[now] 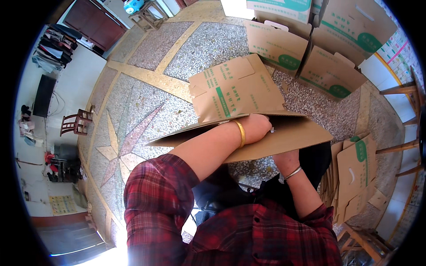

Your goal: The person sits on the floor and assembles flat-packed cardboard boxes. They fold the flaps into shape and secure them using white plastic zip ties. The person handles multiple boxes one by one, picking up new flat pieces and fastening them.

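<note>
A brown cardboard box [293, 135], partly opened out from flat, lies across my lap with its gap facing up. Into that gap reaches my left hand [257, 128], a gold bangle on its wrist. Its fingers are curled, and a small white bit [272, 130] shows beside them; what they grip is mostly hidden. Below the near panel is my right hand [287, 162], with a silver bangle. The panel covers its fingers, so its grip does not show. Just beyond, a flat cardboard sheet [237, 86] with green print rests on the floor.
Several open cardboard boxes [277, 46] with green print stand at the far right. A stack of flattened boxes [355, 173] leans on my right, near wooden stool legs [397, 146]. Far left are a small wooden chair [76, 123] and a stool [148, 15]. The floor [208, 48] is speckled stone.
</note>
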